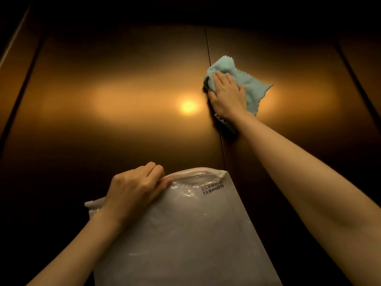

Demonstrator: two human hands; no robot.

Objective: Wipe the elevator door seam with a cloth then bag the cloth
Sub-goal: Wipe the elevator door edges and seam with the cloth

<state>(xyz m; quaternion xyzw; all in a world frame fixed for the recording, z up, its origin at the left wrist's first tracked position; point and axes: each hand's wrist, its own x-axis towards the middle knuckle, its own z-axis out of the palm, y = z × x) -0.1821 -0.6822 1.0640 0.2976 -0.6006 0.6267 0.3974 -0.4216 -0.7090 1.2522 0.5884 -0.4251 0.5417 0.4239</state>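
A dark vertical seam (207, 44) runs down between two bronze elevator door panels. My right hand (227, 96) presses a light blue cloth (250, 84) flat against the doors, right on the seam, with fingers fairly straight and spread over the cloth. The cloth's zigzag edges stick out above, to the right and below the hand. Lower down, my left hand (136, 189) pinches the top edge of a translucent white plastic bag (185, 234) printed "CLASSIC FASHION", holding it up in front of the doors.
The left door panel (113, 89) shows a bright round light reflection (188, 106). Dark door-frame edges slant along the far left (22, 79) and far right (358, 75). The surroundings are dim.
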